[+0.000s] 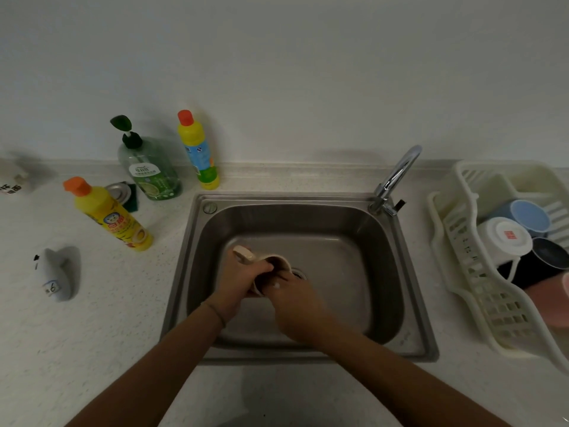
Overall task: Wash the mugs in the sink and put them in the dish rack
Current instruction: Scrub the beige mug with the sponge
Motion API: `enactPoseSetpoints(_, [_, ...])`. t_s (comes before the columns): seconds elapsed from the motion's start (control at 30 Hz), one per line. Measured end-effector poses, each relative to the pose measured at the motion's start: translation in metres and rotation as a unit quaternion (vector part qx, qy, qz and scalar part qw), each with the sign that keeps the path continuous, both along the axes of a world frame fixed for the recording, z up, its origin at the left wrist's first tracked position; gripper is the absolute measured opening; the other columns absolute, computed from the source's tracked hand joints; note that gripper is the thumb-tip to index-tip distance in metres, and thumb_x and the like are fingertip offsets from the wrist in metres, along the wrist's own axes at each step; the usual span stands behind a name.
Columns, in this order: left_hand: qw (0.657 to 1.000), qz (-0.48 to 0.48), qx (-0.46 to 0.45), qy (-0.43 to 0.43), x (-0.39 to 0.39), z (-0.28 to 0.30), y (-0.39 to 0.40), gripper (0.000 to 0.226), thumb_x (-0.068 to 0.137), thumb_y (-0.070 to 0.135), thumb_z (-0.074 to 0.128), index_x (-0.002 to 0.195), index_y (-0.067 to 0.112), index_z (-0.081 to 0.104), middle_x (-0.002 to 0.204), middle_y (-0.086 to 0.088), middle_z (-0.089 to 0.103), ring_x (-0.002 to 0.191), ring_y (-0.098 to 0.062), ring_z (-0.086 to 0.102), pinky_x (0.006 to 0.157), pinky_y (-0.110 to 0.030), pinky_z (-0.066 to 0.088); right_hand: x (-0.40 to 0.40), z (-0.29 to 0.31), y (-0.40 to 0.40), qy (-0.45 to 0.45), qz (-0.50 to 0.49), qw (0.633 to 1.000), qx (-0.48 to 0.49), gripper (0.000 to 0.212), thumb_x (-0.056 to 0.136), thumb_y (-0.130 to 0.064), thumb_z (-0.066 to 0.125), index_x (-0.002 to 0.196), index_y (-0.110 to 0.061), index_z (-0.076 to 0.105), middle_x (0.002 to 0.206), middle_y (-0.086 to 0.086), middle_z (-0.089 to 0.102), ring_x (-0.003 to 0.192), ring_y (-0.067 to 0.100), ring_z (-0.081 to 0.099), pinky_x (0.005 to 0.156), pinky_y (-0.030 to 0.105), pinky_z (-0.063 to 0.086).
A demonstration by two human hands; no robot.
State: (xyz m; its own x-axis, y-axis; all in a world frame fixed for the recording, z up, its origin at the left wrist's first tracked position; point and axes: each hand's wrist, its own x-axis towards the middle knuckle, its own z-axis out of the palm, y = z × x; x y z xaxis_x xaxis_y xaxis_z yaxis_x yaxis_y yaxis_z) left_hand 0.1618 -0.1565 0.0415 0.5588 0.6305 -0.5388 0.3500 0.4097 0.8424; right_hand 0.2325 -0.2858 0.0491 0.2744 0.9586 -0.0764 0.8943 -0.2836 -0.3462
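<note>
Both hands (246, 283) around beige mug (275, 266)

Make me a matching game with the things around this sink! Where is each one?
Things:
1. beige mug
2. white mug
3. green soap bottle
4. tap

Places:
A. upside down in the dish rack
B. at the sink's back right corner
C. on the counter left of the sink
D. held in both hands over the sink

Pairs: 1-D, 2-A, 3-C, 4-B
</note>
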Motion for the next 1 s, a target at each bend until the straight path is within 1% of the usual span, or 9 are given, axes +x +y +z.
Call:
enactPoseSetpoints(0.17, [0.991, -0.113, -0.074, 0.017, -0.003, 0.007, 0.013, 0.049, 0.084, 0.017, 0.080, 0.121, 0.031, 0.052, 0.121, -0.007, 0.062, 0.110, -0.031, 0.063, 0.072, -0.046, 0.062, 0.007, -0.020, -0.005, -0.079, 0.065, 0.995, 0.003, 0.034, 0.096, -0.016, 0.049, 0.128, -0.010, 0.057, 0.120, 0.011, 0.066, 0.108, 0.030, 0.060, 0.076, 0.047, 0.058])
enactPoseSetpoints(0.3, [0.996, -0.025, -0.055, -0.060, 0.004, -0.001, -0.007, 0.064, 0.067, 0.029, 0.086, 0.126, 0.031, 0.061, 0.118, -0.008, 0.071, 0.108, -0.032, 0.069, 0.074, -0.044, 0.060, -0.004, -0.010, 0.006, -0.026, -0.081, 0.992, 0.094, 0.024, 0.098, -0.018, 0.049, 0.116, -0.015, 0.065, 0.098, 0.002, 0.071, 0.081, 0.018, 0.068, 0.064, 0.033, 0.058])
enactPoseSetpoints(0.4, [0.996, 0.023, -0.020, -0.088, 0.004, -0.007, -0.019, 0.067, 0.062, 0.035, 0.086, 0.123, 0.017, 0.067, 0.118, -0.013, 0.072, 0.109, -0.034, 0.069, 0.084, -0.044, 0.061, -0.021, -0.006, 0.017, 0.103, -0.203, 0.963, 0.142, 0.022, 0.097, -0.019, 0.050, 0.100, -0.012, 0.070, 0.084, 0.003, 0.072, 0.066, 0.019, 0.066, 0.059, 0.033, 0.056])
enactPoseSetpoints(0.47, [0.997, 0.019, -0.021, -0.076, -0.001, -0.009, -0.015, 0.057, 0.068, 0.028, 0.084, 0.122, 0.018, 0.068, 0.121, -0.014, 0.069, 0.108, -0.033, 0.068, 0.077, -0.041, 0.060, -0.022, -0.009, 0.011, 0.114, -0.147, 0.978, 0.098, 0.026, 0.097, -0.024, 0.045, 0.111, -0.013, 0.065, 0.096, 0.006, 0.071, 0.079, 0.022, 0.067, 0.065, 0.041, 0.058])
enactPoseSetpoints(0.53, [0.997, -0.003, -0.041, -0.062, -0.007, -0.014, -0.006, 0.045, 0.081, 0.014, 0.080, 0.123, 0.023, 0.067, 0.124, -0.012, 0.065, 0.106, -0.032, 0.066, 0.068, -0.039, 0.059, -0.007, -0.018, -0.002, -0.020, -0.019, 0.999, 0.045, 0.035, 0.094, -0.018, 0.050, 0.128, -0.016, 0.055, 0.118, 0.008, 0.066, 0.105, 0.027, 0.063, 0.070, 0.044, 0.059])
enactPoseSetpoints(0.6, [0.997, -0.017, -0.044, -0.066, -0.009, -0.017, -0.005, 0.043, 0.087, 0.005, 0.074, 0.125, 0.024, 0.065, 0.124, -0.009, 0.063, 0.106, -0.031, 0.065, 0.066, -0.038, 0.060, 0.001, -0.024, -0.010, -0.051, 0.011, 0.998, 0.034, 0.050, 0.087, -0.008, 0.057, 0.136, -0.015, 0.052, 0.128, 0.009, 0.063, 0.120, 0.029, 0.057, 0.075, 0.044, 0.059])
enactPoseSetpoints(0.77, [0.999, -0.005, -0.025, -0.046, -0.002, -0.013, -0.020, 0.040, 0.085, 0.005, 0.075, 0.119, 0.025, 0.067, 0.119, -0.006, 0.065, 0.100, -0.024, 0.066, 0.057, -0.028, 0.056, -0.025, -0.016, 0.003, 0.177, -0.172, 0.965, 0.084, 0.032, 0.091, -0.006, 0.055, 0.121, -0.012, 0.066, 0.111, 0.007, 0.071, 0.098, 0.026, 0.068, 0.080, 0.037, 0.058])
enactPoseSetpoints(0.9, [0.995, -0.063, -0.070, -0.039, -0.013, -0.013, -0.003, 0.044, 0.086, 0.007, 0.074, 0.125, 0.027, 0.065, 0.128, -0.007, 0.059, 0.110, -0.032, 0.063, 0.067, -0.037, 0.061, 0.005, -0.023, -0.020, -0.041, 0.050, 0.996, 0.053, 0.051, 0.087, -0.007, 0.060, 0.137, -0.015, 0.055, 0.129, 0.008, 0.064, 0.117, 0.027, 0.059, 0.079, 0.040, 0.060])
enactPoseSetpoints(1.0, [0.996, -0.045, -0.057, -0.045, -0.006, -0.007, -0.014, 0.041, 0.086, 0.005, 0.073, 0.121, 0.025, 0.067, 0.120, -0.003, 0.062, 0.104, -0.027, 0.064, 0.066, -0.037, 0.059, -0.014, -0.019, -0.012, 0.027, -0.064, 0.994, 0.082, 0.046, 0.083, -0.005, 0.062, 0.127, -0.016, 0.062, 0.119, 0.007, 0.069, 0.108, 0.026, 0.064, 0.080, 0.035, 0.059])
